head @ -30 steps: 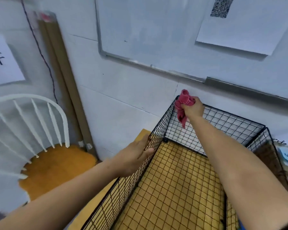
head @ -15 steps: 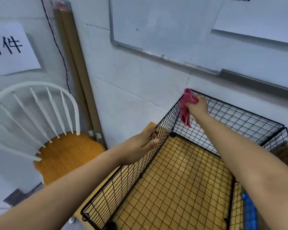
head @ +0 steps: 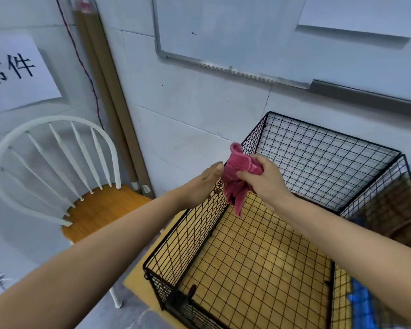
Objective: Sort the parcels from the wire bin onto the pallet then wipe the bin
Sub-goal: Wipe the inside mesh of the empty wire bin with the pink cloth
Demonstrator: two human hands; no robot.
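Pink cloth [head: 237, 179] is bunched in our right hand [head: 265, 180], fingers curled round it, just above the left wall of the wire bin [head: 318, 160], near its far corner. Our left hand [head: 199, 186] lies against the top of that wall, fingers straight and pressed together, tips almost at the cloth. No parcels show inside the bin, so we judge the wiping is in hand. To do it well, we steady the wall, fold the cloth over the wire and draw it along each rim; the loose tail could snag in the mesh.
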